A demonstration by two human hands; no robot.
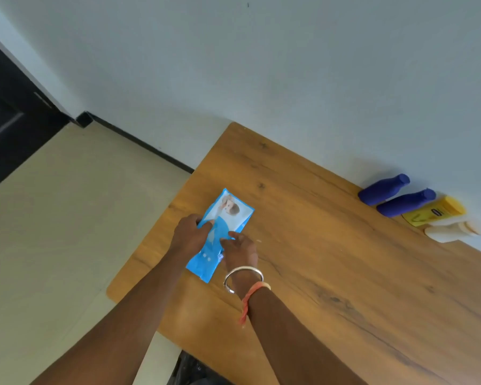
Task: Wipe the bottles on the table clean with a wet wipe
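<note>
- A blue pack of wet wipes (pixel 222 232) lay flat on the wooden table (pixel 331 259), near its left edge, with both hands on it.
- The left hand (pixel 190 234) held the pack's left side, fingers curled over the edge and thumb on top, pinning it down.
- The right hand (pixel 240 251), a silver bangle (pixel 243 276) and an orange thread (pixel 250 301) at its wrist, had its fingertips down on the middle of the pack, about where the flap would be. I could not tell whether they pinched anything or only pressed.
- No wipe showed outside the pack, so I judged the job was at its very start.
- The bottles stood well apart from the hands, at the far right against the wall: two dark blue bottles (pixel 383 188), a yellow one (pixel 436 211) and a pale cream one (pixel 453 230), all close together.
- If the left hand's hold slackened, a tug on a wipe could lift the whole pack, or slide it off the nearby table edge.
- A hard pull might drag out several wipes in a clump.
- With the bottles crowded so tightly, taking one could knock over its neighbours.
</note>
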